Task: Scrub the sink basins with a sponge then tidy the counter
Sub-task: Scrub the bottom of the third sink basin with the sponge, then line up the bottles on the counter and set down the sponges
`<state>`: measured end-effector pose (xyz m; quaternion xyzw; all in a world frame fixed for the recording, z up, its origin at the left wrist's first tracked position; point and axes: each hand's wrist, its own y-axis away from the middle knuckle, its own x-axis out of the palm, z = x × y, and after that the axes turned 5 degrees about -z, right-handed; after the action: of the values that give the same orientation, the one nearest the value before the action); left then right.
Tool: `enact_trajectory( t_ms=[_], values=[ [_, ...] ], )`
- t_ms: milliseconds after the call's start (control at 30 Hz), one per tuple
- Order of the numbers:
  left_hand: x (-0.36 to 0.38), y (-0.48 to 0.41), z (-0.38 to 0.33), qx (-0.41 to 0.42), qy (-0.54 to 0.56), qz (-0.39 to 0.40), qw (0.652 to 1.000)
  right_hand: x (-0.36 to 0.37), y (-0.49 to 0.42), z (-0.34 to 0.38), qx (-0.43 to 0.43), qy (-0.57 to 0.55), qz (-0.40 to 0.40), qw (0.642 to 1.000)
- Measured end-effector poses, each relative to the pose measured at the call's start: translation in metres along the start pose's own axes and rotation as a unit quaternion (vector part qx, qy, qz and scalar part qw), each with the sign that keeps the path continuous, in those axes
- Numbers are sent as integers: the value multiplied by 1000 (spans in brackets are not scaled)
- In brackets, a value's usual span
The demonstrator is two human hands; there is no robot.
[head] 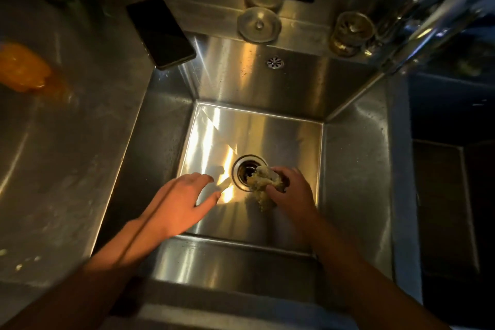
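A right hand (290, 189) clutches a crumpled, yellowish sponge (263, 186) beside the steel sink basin (353, 169) drain (245, 171), while the left hand (184, 199) hovers with fingers spread.

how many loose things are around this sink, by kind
phone: 1
sponge: 1
drain fittings: 2, flat plug and basket strainer
orange thing, too blurred to name: 1
total: 5

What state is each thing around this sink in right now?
Right hand: fingers curled round the sponge.
Sponge: crumpled, pressed at the drain.
Left hand: open, fingers straight, holding nothing.
Drain: uncovered.
Stopper: off, lying on the back ledge.
Phone: screen dark, on the counter.
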<state>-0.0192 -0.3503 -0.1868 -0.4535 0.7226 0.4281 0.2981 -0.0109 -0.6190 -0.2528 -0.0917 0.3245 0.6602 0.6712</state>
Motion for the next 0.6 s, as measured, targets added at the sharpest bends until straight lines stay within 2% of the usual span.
enact_trajectory(
  t_ms=[167,367,600],
  values=[
    [-29,21,-47,-2,17,-23,1000,-35,33,34,25,-52,-10,998],
    [-74,56,-104,23,-5,-51,998,-83,62,88,1,-116,-32,993],
    [-152,98,-166,51,-41,-177,982,-167,97,186,-84,-161,-48,982]
  ],
)
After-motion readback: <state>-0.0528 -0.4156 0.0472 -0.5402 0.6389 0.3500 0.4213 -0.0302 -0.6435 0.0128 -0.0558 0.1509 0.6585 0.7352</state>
